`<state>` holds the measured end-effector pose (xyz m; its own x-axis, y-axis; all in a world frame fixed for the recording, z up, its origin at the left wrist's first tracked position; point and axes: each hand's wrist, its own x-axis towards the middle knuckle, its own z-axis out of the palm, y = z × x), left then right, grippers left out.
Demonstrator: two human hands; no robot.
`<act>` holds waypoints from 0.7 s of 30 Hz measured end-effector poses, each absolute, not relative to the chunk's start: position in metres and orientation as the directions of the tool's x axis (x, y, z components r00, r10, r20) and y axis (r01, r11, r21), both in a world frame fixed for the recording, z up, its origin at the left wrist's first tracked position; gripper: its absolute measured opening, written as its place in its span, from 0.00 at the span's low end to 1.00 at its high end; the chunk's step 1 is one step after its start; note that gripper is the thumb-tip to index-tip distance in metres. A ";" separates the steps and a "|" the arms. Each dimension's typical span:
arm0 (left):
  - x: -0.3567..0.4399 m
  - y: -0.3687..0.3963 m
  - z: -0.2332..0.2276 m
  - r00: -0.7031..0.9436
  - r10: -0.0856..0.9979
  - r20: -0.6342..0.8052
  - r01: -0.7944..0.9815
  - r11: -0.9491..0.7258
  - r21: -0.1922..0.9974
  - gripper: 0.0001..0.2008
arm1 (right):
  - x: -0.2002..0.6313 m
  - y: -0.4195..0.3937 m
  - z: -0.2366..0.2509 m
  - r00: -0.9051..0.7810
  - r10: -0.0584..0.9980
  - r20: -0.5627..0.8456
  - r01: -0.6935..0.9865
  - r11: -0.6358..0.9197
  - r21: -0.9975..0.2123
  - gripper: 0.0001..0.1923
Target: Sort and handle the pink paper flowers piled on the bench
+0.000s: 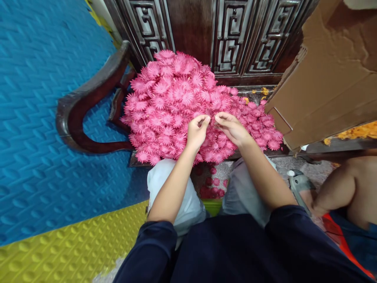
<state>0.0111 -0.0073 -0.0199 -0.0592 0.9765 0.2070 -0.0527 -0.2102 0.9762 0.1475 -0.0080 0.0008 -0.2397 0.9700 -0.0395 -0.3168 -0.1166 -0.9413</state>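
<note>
A large heap of pink artificial flower heads [176, 94] lies on a dark wooden bench in front of me. Over the front of this heap, both hands are held close together, fingertips a short gap apart. My left hand [197, 131] is closed in a pinch of thumb and forefinger. Thumb and fingers of my right hand [232, 127] are also pressed together, pointing towards the left one. Whatever sits between the fingertips is too small to make out against the pink behind it. Several loose pink flowers [216, 181] are on the floor between my knees.
A curved wooden armrest [76, 114] bounds the heap on the left, beside blue matting [35, 118]. A carved wooden backrest [191, 31] rises behind. On the right stand a cardboard box [330, 78] and orange flower pieces [359, 131]. Another person's leg [350, 184] is at lower right.
</note>
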 end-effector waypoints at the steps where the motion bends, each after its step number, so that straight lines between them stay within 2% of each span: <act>1: 0.010 -0.007 -0.021 -0.044 0.975 0.217 -0.045 -0.219 0.975 0.10 | 0.147 -0.008 0.001 -0.239 0.969 -0.056 -0.329 -0.135 -0.935 0.11; 5: 0.006 -0.006 -0.024 -0.023 0.947 0.321 0.051 -0.320 0.946 0.12 | 0.146 -0.009 0.002 -0.238 0.966 -0.106 -0.384 -0.194 -0.903 0.13; 8: 0.006 -0.009 -0.022 -0.040 0.915 0.402 0.145 -0.393 0.908 0.11 | 0.144 -0.009 0.001 -0.216 0.972 -0.095 -0.368 -0.171 -0.914 0.12; 11: 0.007 -0.012 -0.019 -0.053 0.905 0.422 0.157 -0.409 0.899 0.09 | 0.143 -0.008 -0.001 -0.190 0.979 -0.072 -0.330 -0.133 -0.935 0.10; 21: 0.003 -0.008 -0.014 -0.057 0.983 0.175 -0.170 -0.182 0.968 0.01 | 0.147 -0.006 0.001 -0.159 0.981 -0.114 -0.356 -0.165 -0.920 0.12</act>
<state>0.0029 -0.0085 -0.0141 -0.0574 0.9829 0.1750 -0.1698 -0.1824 0.9684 0.1473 -0.0061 0.0008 -0.1590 0.9807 -0.1141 -0.3556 -0.1647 -0.9200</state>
